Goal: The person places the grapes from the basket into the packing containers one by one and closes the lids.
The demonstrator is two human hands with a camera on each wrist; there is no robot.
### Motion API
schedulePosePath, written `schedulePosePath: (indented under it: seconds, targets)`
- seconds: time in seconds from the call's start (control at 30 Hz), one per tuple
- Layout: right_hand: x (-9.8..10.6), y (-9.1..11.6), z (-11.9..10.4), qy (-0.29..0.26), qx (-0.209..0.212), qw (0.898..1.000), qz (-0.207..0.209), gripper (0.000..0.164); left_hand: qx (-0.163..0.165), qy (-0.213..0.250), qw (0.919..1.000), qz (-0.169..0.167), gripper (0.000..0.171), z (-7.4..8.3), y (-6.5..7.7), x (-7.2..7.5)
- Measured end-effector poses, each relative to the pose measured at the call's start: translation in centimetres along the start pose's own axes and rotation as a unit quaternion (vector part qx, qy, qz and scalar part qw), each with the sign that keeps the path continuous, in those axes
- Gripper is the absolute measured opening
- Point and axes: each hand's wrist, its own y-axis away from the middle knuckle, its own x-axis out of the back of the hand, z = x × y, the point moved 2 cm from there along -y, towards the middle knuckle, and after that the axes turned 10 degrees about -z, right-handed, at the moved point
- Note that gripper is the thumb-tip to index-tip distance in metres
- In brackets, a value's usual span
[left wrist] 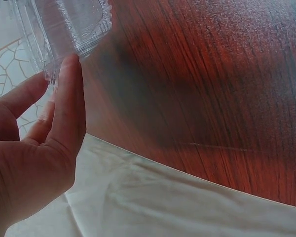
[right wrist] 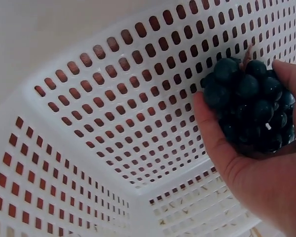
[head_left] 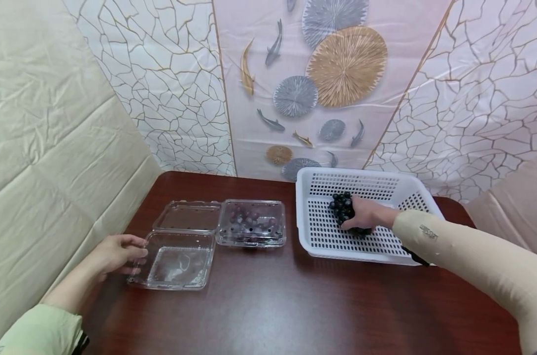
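Observation:
In the white plastic basket point(head_left: 366, 254), my right hand point(head_left: 369, 214) grips a bunch of dark grapes point(right wrist: 251, 106). The right wrist view has thumb and fingers curled round opposite sides of the bunch, with a bit of stem sticking out on top. At the table's left, my left hand point(head_left: 117, 254) pinches the left edge of a clear plastic clamshell box point(head_left: 175, 286). Its thumb and fingers lie on either side of that edge in the left wrist view. The box's lid point(head_left: 186, 217) is folded back away from me, and no fruit lies inside.
A second clear clamshell box point(head_left: 251, 242) stands between the open box and the basket, lid closed over reddish-purple grapes point(head_left: 252, 222). The dark red wooden table point(head_left: 259, 305) ends at a patterned cloth backdrop point(head_left: 268, 133). Pale cloth point(head_left: 51, 162) hangs along the left side.

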Motion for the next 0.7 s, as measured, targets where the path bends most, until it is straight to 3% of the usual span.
schedulePosePath:
  seconds: [0.13, 0.3, 0.57, 0.7]
  targets:
    - [0.0, 0.4, 0.3, -0.012, 0.019, 1.0, -0.008, 0.109, -0.002, -0.001, 1.0, 0.001, 0.042, 0.0, 0.1, 0.0]
    - [0.4, 1.4, 0.1, -0.114, 0.042, 0.992, -0.044, 0.103, -0.004, -0.001, 1.0, 0.0, 0.041, -0.1, 0.1, -0.1]
    - [1.4, 3.3, 0.1, -0.286, 0.086, 0.95, -0.087, 0.104, -0.006, 0.0, 1.0, -0.001, 0.04, -0.2, 0.1, -0.1]
    - [1.9, 4.2, 0.3, -0.334, 0.118, 0.931, -0.089, 0.097, -0.006, 0.005, 1.0, -0.003, 0.039, -0.1, 0.1, 0.0]
